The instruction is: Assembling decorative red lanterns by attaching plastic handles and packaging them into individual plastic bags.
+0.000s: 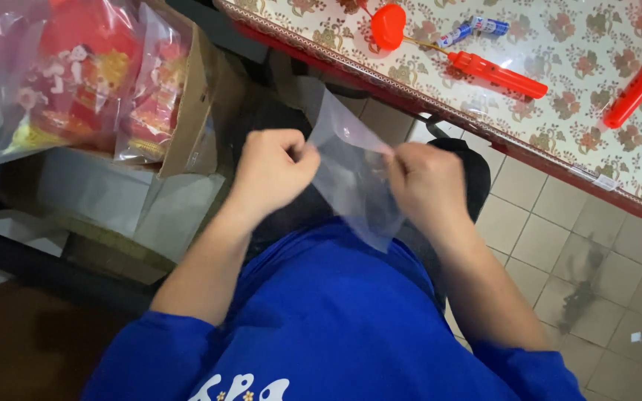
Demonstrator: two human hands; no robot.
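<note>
A desk (603, 119) with a floral cover is seen at upper right. On it, a red heart-shaped piece (388, 24) lies beside a long red tube (498, 74); another red tube (639, 87) lies further right. Left of the desk, bagged red goods (76, 74) are stacked in a cardboard box (191, 111).
</note>
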